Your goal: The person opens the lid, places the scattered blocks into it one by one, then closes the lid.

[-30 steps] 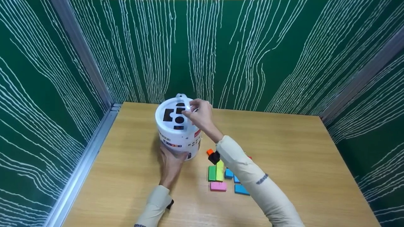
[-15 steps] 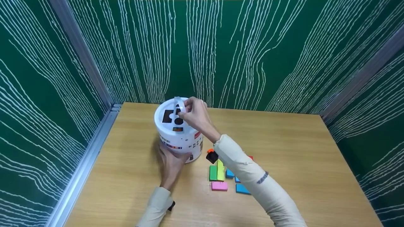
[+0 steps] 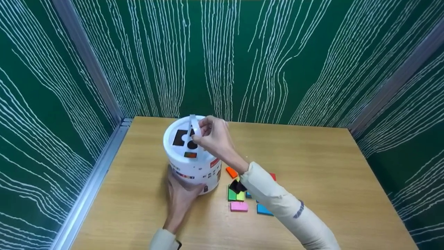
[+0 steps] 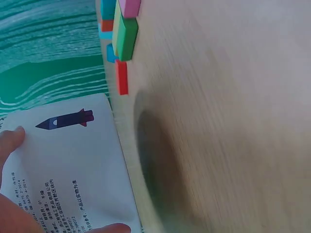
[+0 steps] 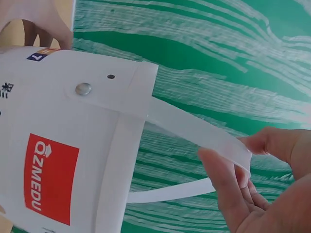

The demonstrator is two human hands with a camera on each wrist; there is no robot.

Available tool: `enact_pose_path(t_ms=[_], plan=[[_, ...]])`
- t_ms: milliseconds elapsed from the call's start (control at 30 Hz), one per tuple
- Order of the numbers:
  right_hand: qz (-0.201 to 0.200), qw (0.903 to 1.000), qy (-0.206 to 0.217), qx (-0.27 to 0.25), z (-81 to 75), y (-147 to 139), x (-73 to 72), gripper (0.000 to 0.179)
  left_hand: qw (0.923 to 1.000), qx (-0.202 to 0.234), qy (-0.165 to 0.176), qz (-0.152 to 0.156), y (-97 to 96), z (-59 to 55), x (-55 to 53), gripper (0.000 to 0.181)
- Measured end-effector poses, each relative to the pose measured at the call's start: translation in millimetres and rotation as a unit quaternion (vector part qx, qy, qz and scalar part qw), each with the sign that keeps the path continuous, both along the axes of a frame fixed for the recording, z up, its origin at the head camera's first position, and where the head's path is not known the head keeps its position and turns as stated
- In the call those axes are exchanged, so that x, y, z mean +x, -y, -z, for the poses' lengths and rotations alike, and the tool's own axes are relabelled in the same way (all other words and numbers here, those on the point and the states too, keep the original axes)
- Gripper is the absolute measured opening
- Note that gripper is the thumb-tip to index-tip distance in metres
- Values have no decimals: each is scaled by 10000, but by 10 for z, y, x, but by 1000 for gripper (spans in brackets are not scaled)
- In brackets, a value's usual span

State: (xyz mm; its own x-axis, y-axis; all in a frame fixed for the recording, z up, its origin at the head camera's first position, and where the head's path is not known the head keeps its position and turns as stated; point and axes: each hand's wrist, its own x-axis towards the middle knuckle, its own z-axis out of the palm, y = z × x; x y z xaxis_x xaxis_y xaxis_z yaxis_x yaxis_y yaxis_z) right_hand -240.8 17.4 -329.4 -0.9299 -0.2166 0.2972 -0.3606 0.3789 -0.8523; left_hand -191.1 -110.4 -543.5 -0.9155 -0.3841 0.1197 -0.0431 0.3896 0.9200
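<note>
A white lidded bucket (image 3: 199, 170) stands upright at the left of the table, with dark shaped holes in its lid (image 3: 173, 149). My left hand (image 3: 181, 194) holds the bucket's lower near side, fingers and thumb spread around it. Above the lid, my right hand (image 3: 216, 137) pinches the raised white strap handle (image 5: 194, 124) between thumb and fingers. A red label (image 5: 51, 179) shows on the bucket's wall in the right wrist view. Whether the base touches the table cannot be told.
Right of the bucket lie several coloured blocks: orange (image 3: 231, 172), green (image 3: 232, 194), pink (image 3: 239, 207) and blue (image 3: 264, 209). My right sleeve (image 3: 277, 194) hides some. Green, white-streaked walls (image 3: 256, 69) enclose the wooden table (image 3: 312, 173).
The bucket has come nearer to me, with both hands moving along with it. Its handle has swung up from the right side to above the lid. The blocks have stayed put.
</note>
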Motion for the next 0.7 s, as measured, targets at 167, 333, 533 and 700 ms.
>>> enact_pose_path(t_ms=[167,333,533,700], plan=[[-228,9993,-237,-180,-25,-2,256,24,9998,-165,10,79,62,-80,297,134],[-693,9968,-60,-392,-11,-19,519,24,9980,-344,528,-9,136,-111,620,138],[-955,9947,182,-347,65,-42,783,23,9903,-178,1355,-233,149,-95,930,147],[-868,9947,403,-368,213,-42,930,24,9823,-116,1844,-305,105,-16,1119,150]])
